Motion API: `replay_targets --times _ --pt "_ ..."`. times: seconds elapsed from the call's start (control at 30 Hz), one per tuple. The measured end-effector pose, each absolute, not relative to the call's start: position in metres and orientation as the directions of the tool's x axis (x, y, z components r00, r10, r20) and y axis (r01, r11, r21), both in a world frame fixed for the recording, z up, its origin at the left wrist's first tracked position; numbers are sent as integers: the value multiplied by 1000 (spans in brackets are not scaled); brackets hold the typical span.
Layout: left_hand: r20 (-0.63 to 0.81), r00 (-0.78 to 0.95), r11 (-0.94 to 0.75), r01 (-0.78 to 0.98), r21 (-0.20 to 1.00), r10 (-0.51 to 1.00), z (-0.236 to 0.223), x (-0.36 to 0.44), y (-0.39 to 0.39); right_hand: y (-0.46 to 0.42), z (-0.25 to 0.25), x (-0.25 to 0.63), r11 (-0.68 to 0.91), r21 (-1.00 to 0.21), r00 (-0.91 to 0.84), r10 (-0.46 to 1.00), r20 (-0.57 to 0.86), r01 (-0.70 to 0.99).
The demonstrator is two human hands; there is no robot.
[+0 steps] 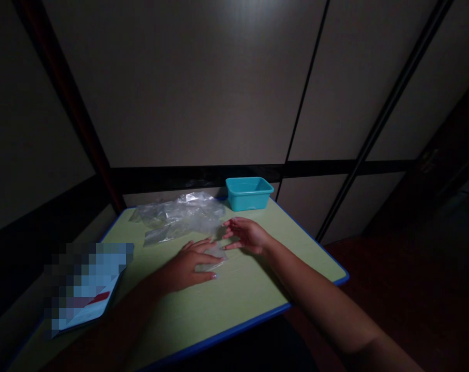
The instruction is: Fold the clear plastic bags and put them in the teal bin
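On the pale green, blue-edged worktop (pixel 234 305), a crumpled clear plastic bag (pixel 180 217) and a teal rectangular plastic tub (pixel 250 195) sit near the far edge. The left hand (pixel 187 266) lies flat, seemingly not gripping, over a small clear plastic sheet (pixel 213 263); the right hand (pixel 247 235), open wide, is just beside it.

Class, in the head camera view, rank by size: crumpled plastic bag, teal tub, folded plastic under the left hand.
Crumpled plastic bag, teal tub, folded plastic, though the left hand covers part of that last one.

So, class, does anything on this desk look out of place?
The clear plastic bag looks odd: it lies crumpled in a loose heap at the far edge of the green desk, beside the teal tub.
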State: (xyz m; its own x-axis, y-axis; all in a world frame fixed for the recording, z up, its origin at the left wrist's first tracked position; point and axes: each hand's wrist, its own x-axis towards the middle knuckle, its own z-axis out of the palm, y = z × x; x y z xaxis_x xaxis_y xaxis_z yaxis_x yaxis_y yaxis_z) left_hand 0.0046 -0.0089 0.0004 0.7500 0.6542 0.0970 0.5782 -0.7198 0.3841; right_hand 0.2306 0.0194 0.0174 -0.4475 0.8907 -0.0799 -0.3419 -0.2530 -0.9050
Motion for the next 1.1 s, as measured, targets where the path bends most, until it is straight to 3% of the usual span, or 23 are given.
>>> replay_targets --times 0.33,0.57,0.83,0.93,1.1 --pt "18 769 -731 600 324 639 0 6 -9 21 9 226 -321 -887 -624 780 -50 -331" --pt "-31 773 -729 611 310 634 3 8 -13 22 6 226 -294 -898 -620 784 -31 -327" --pt "-56 757 -709 633 311 651 0 7 -15 23 7 222 -186 -922 -495 869 7 -340" --pt "-11 767 -726 613 312 642 -1 7 -15 29 6 225 -134 -928 -427 904 29 -347" --pt "217 727 -755 592 281 651 4 3 -10 37 8 232 -75 -946 -238 971 2 -314"
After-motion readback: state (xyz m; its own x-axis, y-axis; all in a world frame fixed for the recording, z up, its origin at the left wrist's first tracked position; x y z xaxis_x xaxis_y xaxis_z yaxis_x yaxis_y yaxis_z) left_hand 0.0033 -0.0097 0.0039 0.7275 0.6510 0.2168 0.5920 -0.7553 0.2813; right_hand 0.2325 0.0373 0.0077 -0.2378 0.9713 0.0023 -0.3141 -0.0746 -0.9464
